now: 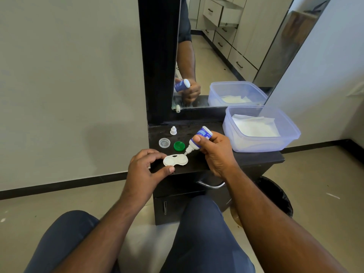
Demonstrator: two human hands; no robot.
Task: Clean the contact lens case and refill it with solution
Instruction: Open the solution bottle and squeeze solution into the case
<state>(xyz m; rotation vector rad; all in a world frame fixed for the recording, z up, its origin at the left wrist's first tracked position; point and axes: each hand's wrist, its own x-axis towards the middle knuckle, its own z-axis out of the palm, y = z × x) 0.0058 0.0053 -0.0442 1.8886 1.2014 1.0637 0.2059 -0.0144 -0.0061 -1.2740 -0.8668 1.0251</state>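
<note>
On the dark rectangular countertop [256,158], the white two-well plastic lens case [175,160] lies at the near edge. The round green plastic cap [179,146] sits at its 12 o'clock, the round clear plastic cap [164,143] at 11 o'clock, and the small white bottle cap [173,130] behind both. The blue-and-white solution bottle [199,139] tilts over the case from 1 o'clock. The translucent rectangular plastic tub [260,143] stands at 2 o'clock, white folded tissue [254,127] inside, the mirror [226,56] behind.
</note>
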